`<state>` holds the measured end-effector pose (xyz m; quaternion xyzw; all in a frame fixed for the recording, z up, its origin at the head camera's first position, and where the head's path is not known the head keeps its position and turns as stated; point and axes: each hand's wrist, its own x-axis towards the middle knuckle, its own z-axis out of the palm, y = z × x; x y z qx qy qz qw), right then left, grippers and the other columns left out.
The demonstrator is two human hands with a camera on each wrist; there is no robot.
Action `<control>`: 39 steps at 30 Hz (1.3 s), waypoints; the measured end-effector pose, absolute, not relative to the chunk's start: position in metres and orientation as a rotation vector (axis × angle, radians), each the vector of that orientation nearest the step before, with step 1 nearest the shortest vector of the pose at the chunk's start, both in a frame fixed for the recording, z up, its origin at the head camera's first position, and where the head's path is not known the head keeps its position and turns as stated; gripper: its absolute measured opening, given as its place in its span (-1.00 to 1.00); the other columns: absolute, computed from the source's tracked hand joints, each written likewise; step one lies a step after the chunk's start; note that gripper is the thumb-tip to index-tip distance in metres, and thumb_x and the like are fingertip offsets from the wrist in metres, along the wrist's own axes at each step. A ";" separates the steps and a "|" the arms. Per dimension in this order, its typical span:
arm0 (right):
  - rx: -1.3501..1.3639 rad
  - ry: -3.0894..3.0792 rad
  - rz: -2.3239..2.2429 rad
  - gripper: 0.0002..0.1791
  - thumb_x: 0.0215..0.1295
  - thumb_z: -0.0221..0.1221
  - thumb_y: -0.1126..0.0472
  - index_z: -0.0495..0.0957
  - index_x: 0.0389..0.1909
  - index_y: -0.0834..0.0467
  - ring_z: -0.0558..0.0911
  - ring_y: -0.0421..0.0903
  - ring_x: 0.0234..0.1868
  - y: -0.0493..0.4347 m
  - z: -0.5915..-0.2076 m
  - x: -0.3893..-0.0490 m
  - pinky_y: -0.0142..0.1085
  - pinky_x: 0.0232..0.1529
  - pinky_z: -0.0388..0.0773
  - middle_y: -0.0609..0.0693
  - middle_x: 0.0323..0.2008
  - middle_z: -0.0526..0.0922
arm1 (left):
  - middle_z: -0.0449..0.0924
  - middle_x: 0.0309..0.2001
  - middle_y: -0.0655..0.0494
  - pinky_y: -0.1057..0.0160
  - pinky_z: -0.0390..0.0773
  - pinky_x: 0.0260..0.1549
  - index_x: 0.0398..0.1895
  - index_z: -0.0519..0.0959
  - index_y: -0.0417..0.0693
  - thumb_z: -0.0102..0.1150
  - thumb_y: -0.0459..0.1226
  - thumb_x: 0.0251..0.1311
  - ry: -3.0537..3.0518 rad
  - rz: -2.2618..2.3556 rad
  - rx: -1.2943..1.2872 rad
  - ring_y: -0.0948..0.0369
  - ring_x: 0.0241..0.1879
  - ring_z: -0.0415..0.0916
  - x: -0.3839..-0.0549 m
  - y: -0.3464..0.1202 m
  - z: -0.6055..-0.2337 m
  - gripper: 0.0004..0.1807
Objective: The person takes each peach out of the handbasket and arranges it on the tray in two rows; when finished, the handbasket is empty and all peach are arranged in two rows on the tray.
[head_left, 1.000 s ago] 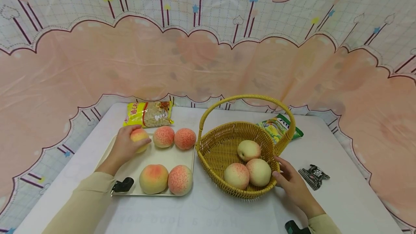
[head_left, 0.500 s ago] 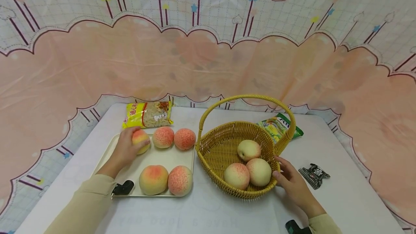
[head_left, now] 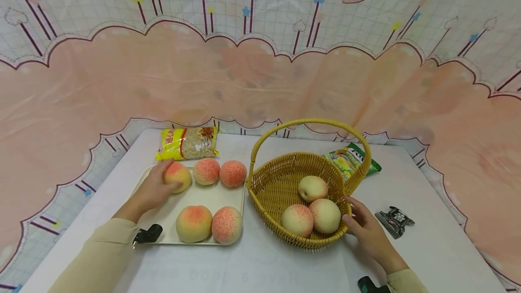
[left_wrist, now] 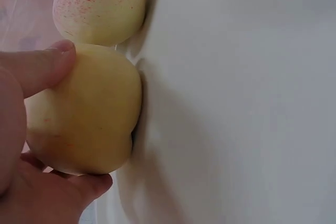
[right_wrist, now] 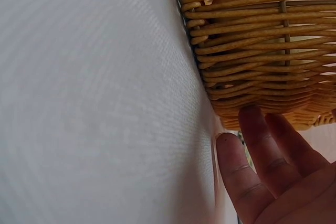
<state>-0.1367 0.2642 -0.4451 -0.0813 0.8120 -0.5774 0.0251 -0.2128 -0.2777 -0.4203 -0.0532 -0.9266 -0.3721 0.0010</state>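
Note:
My left hand [head_left: 152,189] has its thumb and fingers round a yellow-and-red peach [head_left: 179,176] at the far left of the white tray [head_left: 195,198]. In the left wrist view, the thumb lies on one side of that peach [left_wrist: 89,108], the fingers on the other, and it rests on the tray. My right hand [head_left: 368,229] holds the right rim of the yellow wicker basket [head_left: 264,189], thumb at the rim. Its fingers [right_wrist: 257,140] touch the woven outside. Inside the basket lie three pale peaches [head_left: 325,216].
Two pinkish-red peaches [head_left: 206,171] share the tray's back row; a yellow peach [head_left: 194,224] and a speckled one [head_left: 226,225] sit in front. A yellow snack bag [head_left: 187,143], a green packet [head_left: 346,159] and a small black wrapper [head_left: 395,221] lie on the white table.
My left hand has drawn back slightly to the left, uncovering more of the peach, which stays in about the same spot. The right hand and basket hold still.

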 end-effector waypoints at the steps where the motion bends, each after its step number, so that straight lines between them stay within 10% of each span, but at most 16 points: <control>1: -0.251 2.508 -1.786 -0.43 0.55 0.02 0.27 0.13 0.48 0.31 0.54 -0.33 0.03 0.264 -0.445 -0.137 -0.28 -0.16 0.66 0.55 0.33 0.22 | -0.04 0.43 -0.55 -0.38 -0.09 0.33 0.46 0.05 -0.49 0.29 -0.26 0.27 -2.900 -1.164 -0.157 -0.44 0.42 -0.16 -0.213 -0.278 -0.421 -0.13; 11: -0.235 2.511 -1.782 -0.43 0.54 0.03 0.27 0.15 0.48 0.30 0.57 -0.13 0.09 0.264 -0.446 -0.136 -0.27 -0.17 0.66 0.54 0.33 0.23 | 0.10 0.39 -0.51 -0.35 0.02 0.32 0.46 0.13 -0.44 0.34 -0.19 0.24 -2.892 -1.138 -0.059 -0.41 0.38 0.01 -0.220 -0.276 -0.424 -0.13; 19: -0.207 2.522 -1.765 -0.43 0.56 0.00 0.27 0.12 0.48 0.29 0.43 0.41 0.22 0.266 -0.447 -0.133 -0.29 -0.17 0.65 0.57 0.35 0.19 | 0.15 0.38 -0.51 -0.34 0.07 0.31 0.45 0.17 -0.40 0.40 -0.15 0.19 -2.895 -1.141 -0.021 -0.39 0.37 0.06 -0.226 -0.273 -0.424 -0.10; 30: -0.201 2.527 -1.770 -0.43 0.55 0.02 0.27 0.14 0.48 0.26 0.54 0.06 0.13 0.264 -0.445 -0.135 -0.29 -0.17 0.66 0.55 0.32 0.25 | 0.13 0.39 -0.51 -0.34 0.08 0.31 0.46 0.14 -0.42 0.42 -0.13 0.19 -2.910 -1.166 0.036 -0.40 0.37 0.06 -0.232 -0.271 -0.420 -0.06; 39: -0.212 2.530 -1.752 -0.43 0.55 0.02 0.26 0.13 0.49 0.26 0.46 0.33 0.20 0.263 -0.445 -0.138 -0.30 -0.17 0.65 0.54 0.34 0.23 | 0.09 0.39 -0.54 -0.33 0.04 0.32 0.47 0.09 -0.46 0.41 -0.15 0.19 -2.879 -1.179 -0.003 -0.40 0.38 0.02 -0.229 -0.271 -0.417 -0.03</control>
